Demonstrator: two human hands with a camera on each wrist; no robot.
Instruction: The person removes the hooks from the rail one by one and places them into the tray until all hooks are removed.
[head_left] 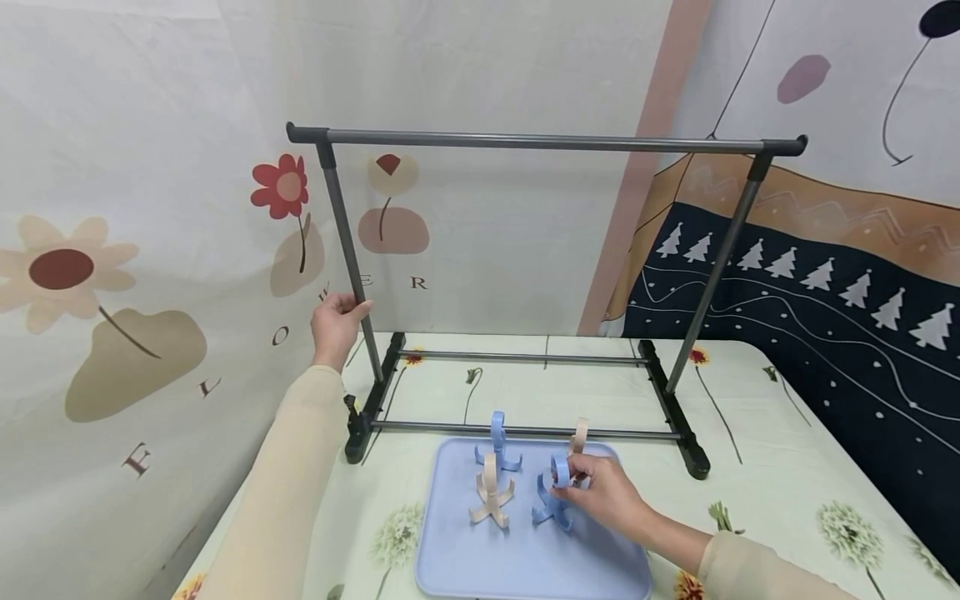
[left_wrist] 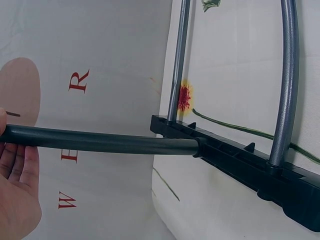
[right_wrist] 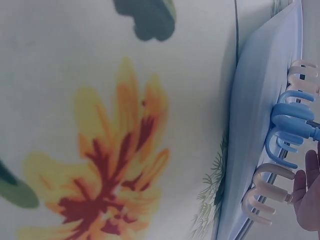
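My left hand (head_left: 333, 329) grips the left post (head_left: 347, 237) of a dark grey clothes rack; in the left wrist view, thumb and fingers lie on opposite sides of the post (left_wrist: 100, 140). Over a light blue tray (head_left: 457, 571), my right hand (head_left: 607, 496) pinches the curved top of a blue claw hook (head_left: 552, 508). Its prongs are at the tray; I cannot tell whether they touch it. Beside it stands a beige claw hook (head_left: 491, 498). Another blue claw hook (head_left: 498, 446) stands behind, and a beige one (head_left: 579, 435) is partly hidden by my right hand.
The rack's top bar (head_left: 547, 142) spans above the table. Its black feet (head_left: 675, 417) stand behind the tray, joined by two low bars (head_left: 525, 429). A flower-print cloth (head_left: 757, 533) covers the table. Printed curtains (head_left: 487, 75) hang behind and at the left.
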